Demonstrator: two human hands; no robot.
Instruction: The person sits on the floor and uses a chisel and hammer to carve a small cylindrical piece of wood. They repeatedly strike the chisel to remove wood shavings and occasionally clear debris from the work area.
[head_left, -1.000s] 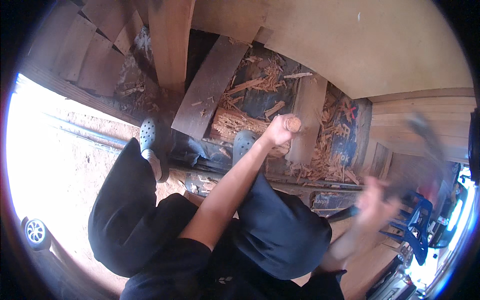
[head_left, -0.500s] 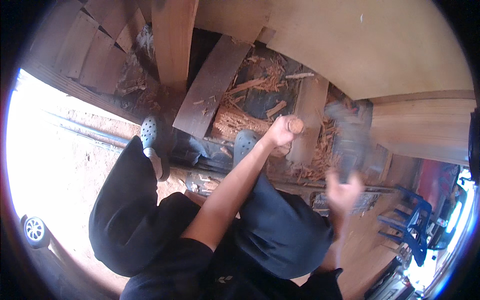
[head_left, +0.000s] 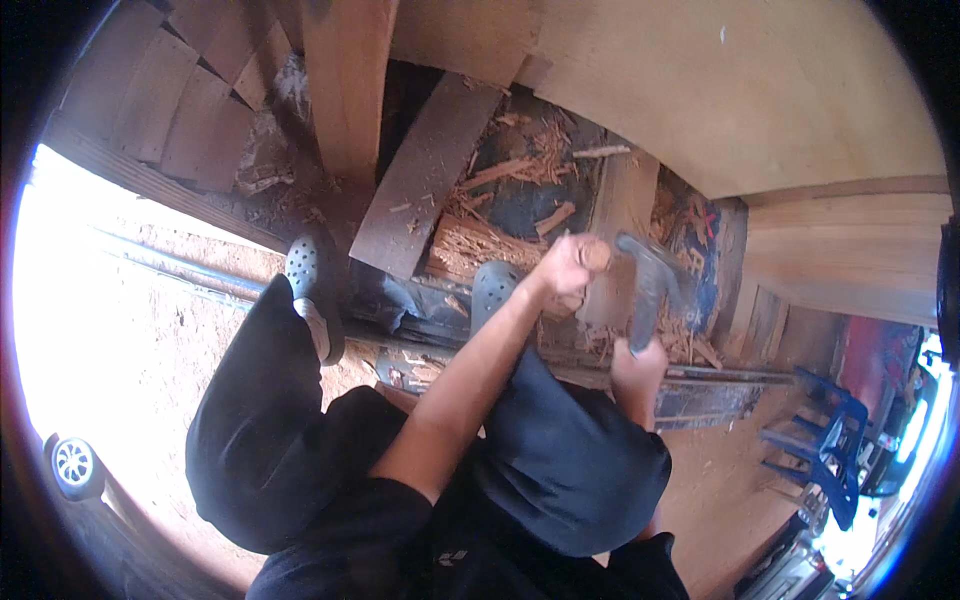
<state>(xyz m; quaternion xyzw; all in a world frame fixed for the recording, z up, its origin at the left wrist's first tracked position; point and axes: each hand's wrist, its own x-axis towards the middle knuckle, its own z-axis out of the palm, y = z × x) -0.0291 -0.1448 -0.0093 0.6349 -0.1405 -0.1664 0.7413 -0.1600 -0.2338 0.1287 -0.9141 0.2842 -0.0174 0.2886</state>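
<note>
My left hand (head_left: 562,266) is closed around a tool with a round wooden handle (head_left: 597,254). The flat butt of the handle faces up, and the lower part of the tool is hidden by the fist. In my right hand (head_left: 640,370) is a hammer (head_left: 648,300), gripped low, its head slightly blurred close to the right of the handle's butt. Whether the two touch I cannot tell. Beneath both hands lies a pale wooden board (head_left: 628,195). A roughly chipped timber (head_left: 475,250) sits left of my left hand.
Wood chips (head_left: 535,155) litter the ground around a dark plank (head_left: 425,180). A wooden post (head_left: 345,90) rises at the far left, and a large wooden panel (head_left: 720,90) overhangs the far right. My clog (head_left: 490,292) is close to the work. Blue plastic chairs (head_left: 835,440) are at right.
The hammer has swung from the right toward the wooden handle, and my right hand has come left with it. My left hand has stayed almost in place.
</note>
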